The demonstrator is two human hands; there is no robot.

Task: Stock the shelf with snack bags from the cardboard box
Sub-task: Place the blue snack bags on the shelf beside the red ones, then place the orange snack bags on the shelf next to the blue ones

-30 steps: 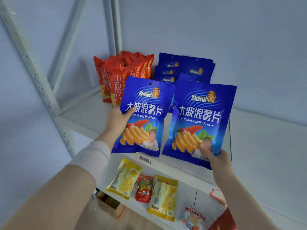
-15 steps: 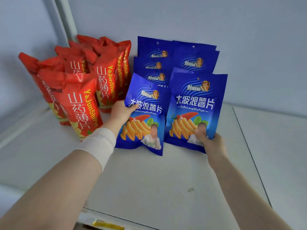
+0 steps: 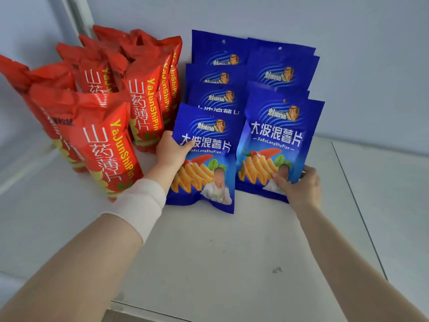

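Two blue snack bags stand upright on the white shelf [image 3: 209,252], at the front of two rows of several blue bags [image 3: 232,73] leaning towards the back wall. My left hand [image 3: 170,152] grips the left front blue bag [image 3: 209,163] by its left edge, thumb across the front. My right hand [image 3: 299,184] pinches the lower right corner of the right front blue bag [image 3: 278,140]. Both bags' bottoms touch the shelf. The cardboard box is out of view.
Several red snack bags [image 3: 104,140] stand in rows on the left of the shelf, close beside my left wrist. A metal upright [image 3: 79,17] rises at the back left. A seam [image 3: 357,205] splits the shelf board on the right, with bare shelf beyond it.
Both hands carried the two blue bags from in front of the shelf up onto it and set them down before the blue rows. The camera has moved in closer.
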